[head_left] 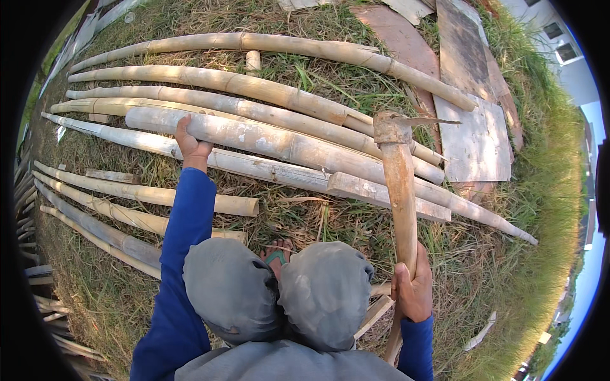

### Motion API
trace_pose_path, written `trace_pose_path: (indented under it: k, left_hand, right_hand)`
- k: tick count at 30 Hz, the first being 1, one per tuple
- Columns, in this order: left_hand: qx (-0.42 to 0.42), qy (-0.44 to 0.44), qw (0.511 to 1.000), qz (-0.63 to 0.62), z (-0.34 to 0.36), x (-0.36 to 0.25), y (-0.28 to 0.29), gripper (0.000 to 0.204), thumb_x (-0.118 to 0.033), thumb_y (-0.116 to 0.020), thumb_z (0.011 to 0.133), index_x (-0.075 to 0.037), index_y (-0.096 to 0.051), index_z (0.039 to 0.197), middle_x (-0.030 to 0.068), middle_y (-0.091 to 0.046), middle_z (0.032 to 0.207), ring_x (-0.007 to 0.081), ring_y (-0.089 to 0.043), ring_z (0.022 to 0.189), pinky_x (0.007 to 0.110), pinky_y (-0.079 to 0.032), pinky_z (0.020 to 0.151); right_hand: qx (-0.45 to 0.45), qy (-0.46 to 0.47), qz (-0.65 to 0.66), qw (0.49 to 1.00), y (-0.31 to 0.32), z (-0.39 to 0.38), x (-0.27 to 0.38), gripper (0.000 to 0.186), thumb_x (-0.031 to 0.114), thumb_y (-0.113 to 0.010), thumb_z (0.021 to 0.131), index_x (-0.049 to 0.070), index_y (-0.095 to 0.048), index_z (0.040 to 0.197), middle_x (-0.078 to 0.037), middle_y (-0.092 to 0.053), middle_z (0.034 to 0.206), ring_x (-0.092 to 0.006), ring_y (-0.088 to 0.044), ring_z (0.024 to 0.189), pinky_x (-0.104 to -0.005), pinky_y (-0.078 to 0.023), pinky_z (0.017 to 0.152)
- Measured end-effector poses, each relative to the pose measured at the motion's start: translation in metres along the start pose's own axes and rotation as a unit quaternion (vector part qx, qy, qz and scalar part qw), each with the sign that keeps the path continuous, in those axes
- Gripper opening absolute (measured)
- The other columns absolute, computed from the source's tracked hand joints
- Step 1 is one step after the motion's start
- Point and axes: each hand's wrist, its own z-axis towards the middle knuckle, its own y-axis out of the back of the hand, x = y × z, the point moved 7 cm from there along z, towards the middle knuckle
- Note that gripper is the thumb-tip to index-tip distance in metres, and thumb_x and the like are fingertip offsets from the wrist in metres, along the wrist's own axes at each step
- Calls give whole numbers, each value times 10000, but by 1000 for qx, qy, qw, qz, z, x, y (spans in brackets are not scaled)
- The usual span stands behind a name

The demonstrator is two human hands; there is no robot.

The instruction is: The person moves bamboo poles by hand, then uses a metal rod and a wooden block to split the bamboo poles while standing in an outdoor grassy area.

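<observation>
My left hand [192, 145] is closed on a thick, pale bamboo pole [273, 141] near its left end. Its thumb lies over the top, and some fingertips show at the far side. This pole slants across the others down to the right, passing over a squared wooden block [387, 195] or just behind it; I cannot tell which. In my right hand [414, 287] is the wooden handle of an adze [399, 197], held upright in front of the poles. Its thin metal blade points right from the thick head, and the handle's lower end runs down beside my right knee.
Several long bamboo poles [210, 76] lie side by side beyond my hands. Shorter poles [127, 216] lie at the left, with more stacked at the far left edge. Flat weathered boards [473, 143] rest on the grass at the right. My sandalled foot [277, 255] shows between my knees.
</observation>
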Motion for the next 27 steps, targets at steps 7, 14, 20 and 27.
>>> trace_pose_path:
  k: [7,14,20,27]
  left_hand:
    - [467,-6,818,-335,-64,-33,-86,637,-265,-865,601,-144,-510,1116,11,-560,959,208,-551,918,400,-444,891]
    - [266,-26,932,-243,-19,-5,-46,641,-476,-804,690,-67,-562,1121,125,-575,933,276,-550,931,462,-455,899]
    - [-53,-63,996,20,11,23,6,787,-617,-618,842,-29,-486,1347,215,-517,1327,425,-527,1201,601,-409,1039]
    - [-191,86,960,186,26,59,17,904,-630,-748,764,-103,-447,1435,137,-466,1453,313,-450,1294,503,-367,1075]
  right_hand:
    - [-126,-54,44,990,40,-50,-80,669,493,-742,853,-13,-514,1226,-14,-537,794,-63,-498,598,-235,-406,500]
    - [-289,-159,117,937,77,-101,-163,459,308,-762,851,4,-560,1130,-29,-560,779,-100,-515,539,-279,-437,484]
    - [-439,-217,-154,859,106,-148,-269,425,265,-769,807,18,-607,1112,-141,-661,867,-278,-659,747,-397,-520,701]
    - [-415,-479,-224,740,128,-212,-405,537,329,-756,815,108,-559,1263,-221,-694,1008,-398,-676,957,-491,-528,826]
